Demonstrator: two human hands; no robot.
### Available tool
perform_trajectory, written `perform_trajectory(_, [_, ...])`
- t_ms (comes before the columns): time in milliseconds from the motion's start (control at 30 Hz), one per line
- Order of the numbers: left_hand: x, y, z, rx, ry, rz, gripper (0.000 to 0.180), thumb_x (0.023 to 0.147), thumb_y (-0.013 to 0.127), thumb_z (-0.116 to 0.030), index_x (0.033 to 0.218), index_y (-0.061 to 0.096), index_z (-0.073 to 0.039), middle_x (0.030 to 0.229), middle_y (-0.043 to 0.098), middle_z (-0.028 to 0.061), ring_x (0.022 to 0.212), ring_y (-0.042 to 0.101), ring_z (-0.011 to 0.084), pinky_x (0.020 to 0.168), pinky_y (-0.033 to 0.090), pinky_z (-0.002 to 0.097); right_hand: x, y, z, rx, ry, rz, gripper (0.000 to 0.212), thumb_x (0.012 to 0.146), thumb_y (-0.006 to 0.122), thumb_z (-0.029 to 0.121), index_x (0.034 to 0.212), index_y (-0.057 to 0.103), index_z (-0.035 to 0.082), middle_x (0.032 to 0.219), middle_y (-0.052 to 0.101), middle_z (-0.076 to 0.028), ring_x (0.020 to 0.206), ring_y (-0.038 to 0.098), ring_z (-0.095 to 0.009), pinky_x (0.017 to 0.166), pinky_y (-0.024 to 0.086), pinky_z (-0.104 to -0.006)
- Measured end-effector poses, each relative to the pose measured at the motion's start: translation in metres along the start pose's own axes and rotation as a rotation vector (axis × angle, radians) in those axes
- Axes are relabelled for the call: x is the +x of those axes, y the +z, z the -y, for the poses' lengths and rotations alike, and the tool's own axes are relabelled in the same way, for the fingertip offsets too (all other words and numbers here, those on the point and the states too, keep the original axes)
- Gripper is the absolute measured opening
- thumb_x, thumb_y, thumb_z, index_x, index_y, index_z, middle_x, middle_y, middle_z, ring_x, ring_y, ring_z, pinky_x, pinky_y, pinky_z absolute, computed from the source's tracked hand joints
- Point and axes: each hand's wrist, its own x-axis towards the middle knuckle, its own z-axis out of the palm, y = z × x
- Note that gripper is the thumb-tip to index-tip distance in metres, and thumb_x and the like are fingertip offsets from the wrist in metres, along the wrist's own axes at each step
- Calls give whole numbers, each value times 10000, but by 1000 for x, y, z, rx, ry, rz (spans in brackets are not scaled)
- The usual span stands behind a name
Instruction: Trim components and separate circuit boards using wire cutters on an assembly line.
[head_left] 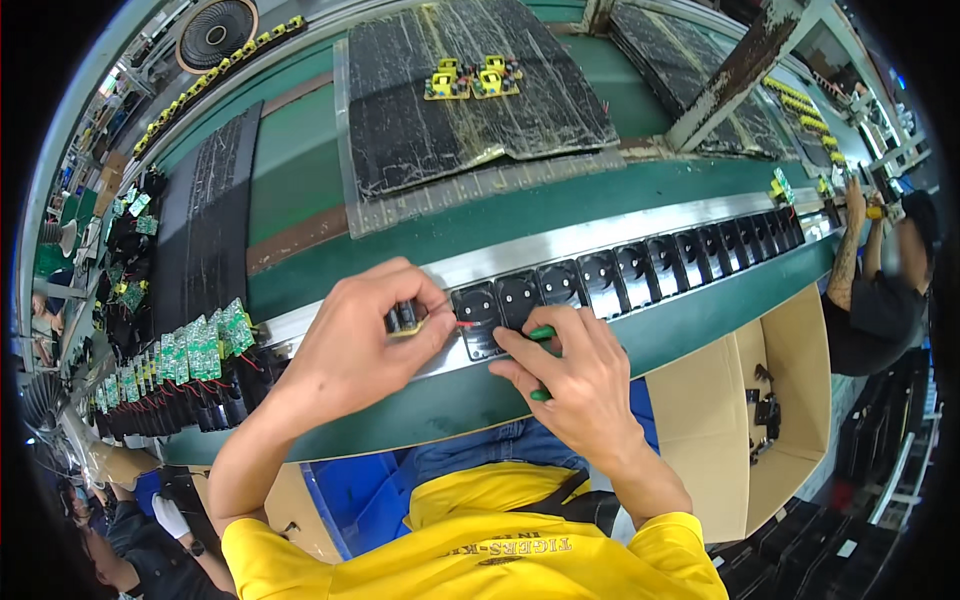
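Note:
My left hand [375, 325] is closed around a small circuit board [404, 318], of which dark cylindrical parts show between the fingers. A short red wire [464, 324] reaches from its fingertips toward the nearest black plastic housing [478, 304]. My right hand [572, 370] is closed with a green-handled tool [543, 333] in the palm; its two grips show, but its working end is hidden. Thumb and forefinger of this hand sit at the lower right edge of that housing. More black housings [597, 272] continue in a row to the right along a metal rail [560, 240].
Green circuit boards with red wires [205, 350] stand in black housings on the left. Yellow-topped boards [470, 80] lie on a black mat [400, 130] beyond the rail. A cardboard box [700, 440] stands below the bench edge at right. Another person [880, 280] works at the far right.

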Motion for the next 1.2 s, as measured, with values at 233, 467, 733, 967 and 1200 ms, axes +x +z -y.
perform_trajectory(233, [15, 15, 19, 46, -47, -16, 61, 915, 789, 9, 956, 746, 24, 946, 780, 90, 805, 668, 232, 796, 556, 344, -4, 15, 0, -87, -2, -22, 254, 888, 948, 188, 1124, 892, 113, 1180, 670, -56, 934, 600, -229, 811, 517, -379])
perform_trajectory(467, [21, 17, 13, 74, -84, 20, 71, 897, 798, 15, 948, 752, 32, 953, 785, 93, 756, 657, 221, 747, 558, 350, -5, 19, -1, -67, 6, -31, 225, 912, 937, 183, 1123, 892, 117, 1177, 664, -57, 958, 593, -228, 823, 515, -374])
perform_trajectory(733, [24, 19, 14, 138, -46, 19, 83, 888, 810, 16, 951, 765, 46, 958, 792, 108, 719, 655, 231, 718, 576, 374, -7, 21, -3, -52, 18, -33, 204, 933, 936, 204, 1116, 896, 125, 1180, 659, -54, 964, 582, -220, 823, 515, -365])
perform_trajectory(967, [26, 19, 16, 204, -40, 27, 76, 882, 809, 19, 943, 771, 45, 960, 794, 112, 724, 660, 246, 729, 577, 379, -8, 23, -5, -48, 13, -37, 197, 941, 935, 213, 1116, 898, 131, 1179, 654, -54, 970, 574, -215, 822, 514, -360])
perform_trajectory(1200, [27, 18, 14, 185, -68, 37, 104, 851, 793, 35, 939, 743, 15, 918, 771, 66, 756, 629, 204, 753, 525, 323, -8, 23, -5, -48, 15, -29, 198, 943, 934, 218, 1118, 899, 134, 1178, 651, -53, 972, 573, -215, 823, 511, -359])
